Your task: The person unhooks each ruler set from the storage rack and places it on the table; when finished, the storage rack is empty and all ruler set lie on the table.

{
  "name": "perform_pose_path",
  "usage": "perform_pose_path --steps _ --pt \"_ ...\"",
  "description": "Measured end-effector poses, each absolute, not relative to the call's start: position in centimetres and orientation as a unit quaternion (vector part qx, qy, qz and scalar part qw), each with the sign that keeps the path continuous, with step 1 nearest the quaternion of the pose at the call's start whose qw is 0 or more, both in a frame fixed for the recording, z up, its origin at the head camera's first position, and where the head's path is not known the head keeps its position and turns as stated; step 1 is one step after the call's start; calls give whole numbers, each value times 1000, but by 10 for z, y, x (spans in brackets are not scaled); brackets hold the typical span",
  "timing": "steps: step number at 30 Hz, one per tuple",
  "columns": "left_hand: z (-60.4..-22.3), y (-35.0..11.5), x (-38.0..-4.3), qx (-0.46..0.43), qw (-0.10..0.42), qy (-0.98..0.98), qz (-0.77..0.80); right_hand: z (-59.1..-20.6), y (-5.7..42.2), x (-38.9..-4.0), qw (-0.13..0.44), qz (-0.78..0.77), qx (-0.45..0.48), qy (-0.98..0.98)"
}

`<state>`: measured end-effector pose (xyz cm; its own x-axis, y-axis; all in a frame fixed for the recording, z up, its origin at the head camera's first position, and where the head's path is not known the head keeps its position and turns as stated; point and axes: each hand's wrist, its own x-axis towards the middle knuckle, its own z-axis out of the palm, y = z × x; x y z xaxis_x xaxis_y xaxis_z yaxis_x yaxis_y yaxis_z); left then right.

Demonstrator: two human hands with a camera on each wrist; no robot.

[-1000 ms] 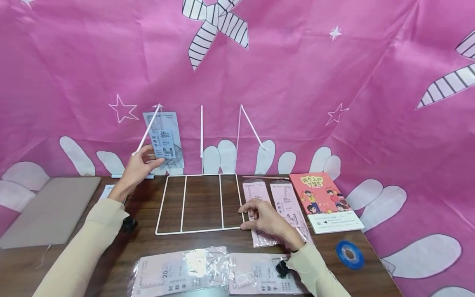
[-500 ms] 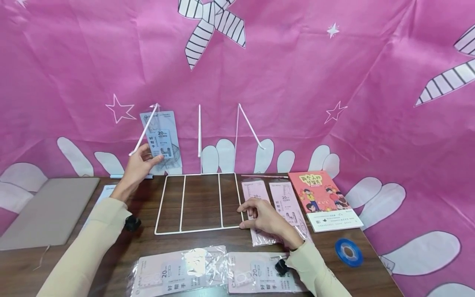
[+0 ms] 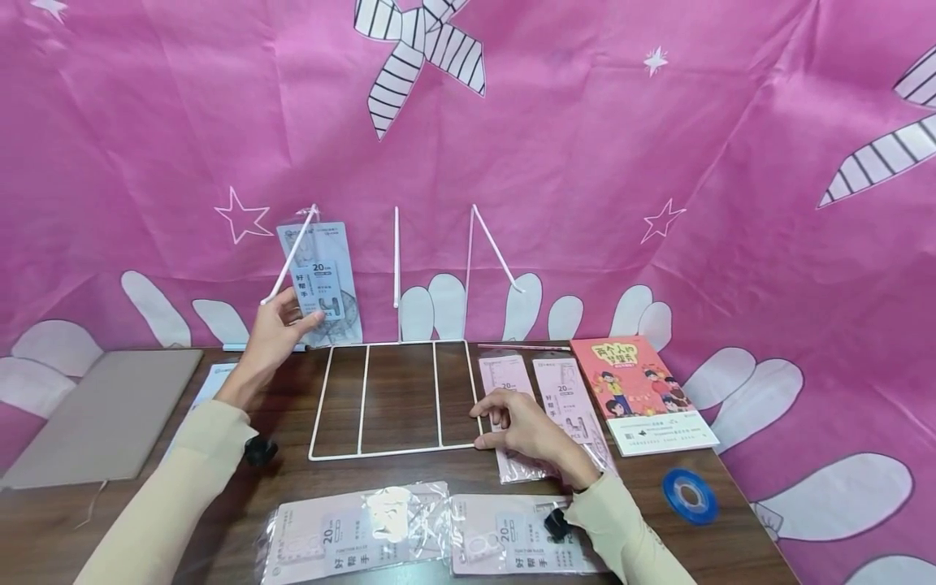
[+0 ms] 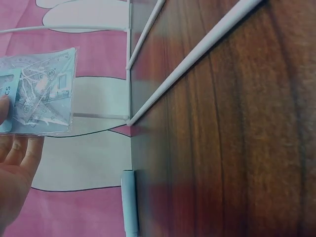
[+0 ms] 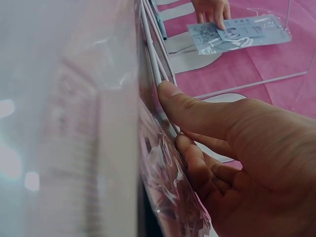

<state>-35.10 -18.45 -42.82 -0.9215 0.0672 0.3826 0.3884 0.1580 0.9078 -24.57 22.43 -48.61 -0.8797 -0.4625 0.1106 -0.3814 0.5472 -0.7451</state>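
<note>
A blue packaged ruler set (image 3: 332,284) hangs by its top from the left arm of a white wire rack (image 3: 397,268). My left hand (image 3: 274,329) pinches the package's lower left part, thumb in front and fingers behind. In the left wrist view, clear rulers and set squares (image 4: 47,94) show through the wrapping. My right hand (image 3: 522,431) grips the right side wire of the rack's base near the front corner, thumb and fingers curled around it. Pink ruler sets (image 3: 569,398) lie under and beside that hand, partly hidden by it. The rack's middle and right arms carry nothing.
Two more pink sets (image 3: 358,528) lie along the front table edge. At right are a red book (image 3: 632,382) and a blue tape roll (image 3: 690,496). A grey board (image 3: 110,414) lies at left, near a partly hidden blue package (image 3: 212,382). Pink cloth hangs behind.
The head view has shifted slightly. Both hands keep their holds, and the blue ruler set stays on the left arm with hardly any movement.
</note>
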Motion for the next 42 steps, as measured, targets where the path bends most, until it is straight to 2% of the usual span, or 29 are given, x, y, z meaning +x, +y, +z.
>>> perform_pose_path --steps 10,26,42 --pt "-427 -189 -334 -143 134 -782 -592 -486 225 -246 49 -407 -242 880" --pt "-427 -192 -300 -146 112 -766 -615 -488 225 -245 53 -414 -235 878" --pt "-423 -201 -268 -138 107 -805 -568 -487 225 -245 45 -410 -246 877"
